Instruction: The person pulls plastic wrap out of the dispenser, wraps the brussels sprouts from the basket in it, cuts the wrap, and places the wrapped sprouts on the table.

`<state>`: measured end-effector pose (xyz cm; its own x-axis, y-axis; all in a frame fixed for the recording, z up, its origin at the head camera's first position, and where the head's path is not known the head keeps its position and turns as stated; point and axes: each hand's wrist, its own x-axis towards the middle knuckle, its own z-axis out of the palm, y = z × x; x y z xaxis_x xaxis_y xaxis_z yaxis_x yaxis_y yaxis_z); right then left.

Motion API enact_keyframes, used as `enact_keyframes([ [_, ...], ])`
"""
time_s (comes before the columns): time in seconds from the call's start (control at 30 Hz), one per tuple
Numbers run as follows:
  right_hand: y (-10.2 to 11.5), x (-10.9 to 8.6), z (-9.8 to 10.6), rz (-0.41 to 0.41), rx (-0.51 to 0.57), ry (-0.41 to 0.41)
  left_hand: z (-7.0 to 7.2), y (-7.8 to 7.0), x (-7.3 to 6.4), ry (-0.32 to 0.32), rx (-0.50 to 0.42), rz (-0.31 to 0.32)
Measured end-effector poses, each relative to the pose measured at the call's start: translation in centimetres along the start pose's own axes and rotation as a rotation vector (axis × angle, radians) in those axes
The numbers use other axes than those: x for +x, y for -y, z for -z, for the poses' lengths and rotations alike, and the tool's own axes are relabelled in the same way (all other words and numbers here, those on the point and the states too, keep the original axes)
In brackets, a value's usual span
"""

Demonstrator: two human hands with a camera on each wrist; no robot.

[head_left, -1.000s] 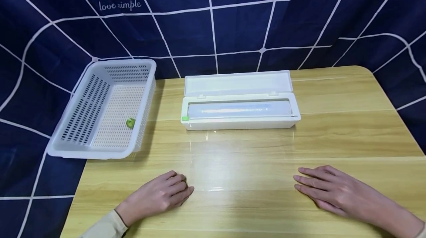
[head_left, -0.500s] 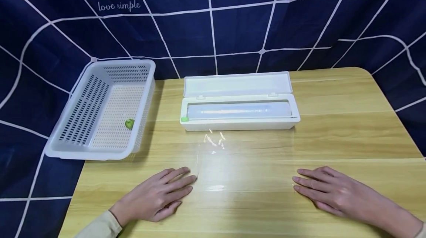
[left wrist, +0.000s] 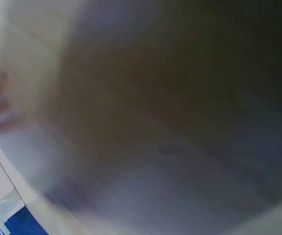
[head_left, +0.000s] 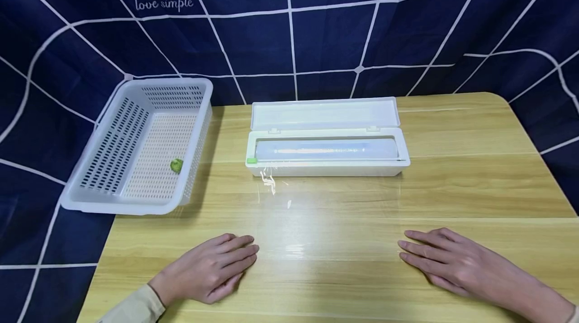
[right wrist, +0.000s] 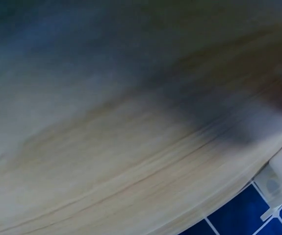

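- The left hand (head_left: pixel 212 266) lies palm-down on the pale wooden table (head_left: pixel 475 182), at about seven o'clock from the table's middle, fingers relaxed and only slightly bent, holding nothing.
- Its fingertips (head_left: pixel 251 250) sit at the left edge of a clear sheet of plastic film (head_left: pixel 330 222) spread flat on the wood; whether they press on the film or stop just beside it cannot be told.
- The right hand (head_left: pixel 452 262) lies flat at about five o'clock, fingers straight and spread, pointing toward nine o'clock, with its tips at the film's right edge; it grips nothing.
- The film runs from between the two hands up toward twelve o'clock, to the long white plastic film dispenser box (head_left: pixel 327 157), and is crumpled into a small shiny wrinkle at its far left corner.
- The dispenser box stands with its lid open and tipped back, a roll of film (head_left: pixel 325 149) lying inside and a small green slider (head_left: pixel 251 161) at the left end.
- A white perforated plastic basket (head_left: pixel 117 162) sits at about ten o'clock, hanging partly over the table's left edge, well apart from the left hand.
- A small green round piece (head_left: pixel 177 165) rests on the basket floor near its right wall.
- A navy cloth with white grid lines (head_left: pixel 316 26) hangs behind the table.
- Both wrist views are blurred: the right one shows only wood grain and a strip of blue cloth.
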<state>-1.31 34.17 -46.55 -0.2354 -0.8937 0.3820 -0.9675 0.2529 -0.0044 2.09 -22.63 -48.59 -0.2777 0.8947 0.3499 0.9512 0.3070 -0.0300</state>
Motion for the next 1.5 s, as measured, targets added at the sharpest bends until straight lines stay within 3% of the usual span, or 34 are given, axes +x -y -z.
enact_keyframes([
  [0.37, 0.0, -0.6, -0.2, 0.000, 0.003, -0.042, 0.3, -0.2, 0.7, -0.036, 0.037, -0.038],
  [0.63, -0.5, 1.7, 0.3, 0.027, 0.073, -0.270, 0.3, 0.6, 1.5, -0.083, 0.021, -0.058],
  [0.77, -0.8, 3.0, 0.7, -0.020, 0.136, -0.321, 0.4, 1.5, 2.2, -0.116, -0.022, -0.049],
  [0.97, -1.4, 3.4, 1.0, -0.151, 0.148, -0.328, 0.6, 2.6, 3.5, -0.259, -0.099, -0.012],
  [1.1, -1.8, 3.5, 0.9, -0.241, 0.103, -0.354, 1.3, 3.2, 4.3, -0.365, -0.134, 0.063],
  [1.27, -2.6, 4.1, 0.9, -0.356, 0.034, -0.370, 2.4, 4.4, 5.1, -0.453, -0.139, 0.155],
  [1.5, -3.1, 5.0, 1.0, -0.388, 0.016, -0.425, 3.8, 6.1, 5.4, -0.545, -0.160, 0.193],
])
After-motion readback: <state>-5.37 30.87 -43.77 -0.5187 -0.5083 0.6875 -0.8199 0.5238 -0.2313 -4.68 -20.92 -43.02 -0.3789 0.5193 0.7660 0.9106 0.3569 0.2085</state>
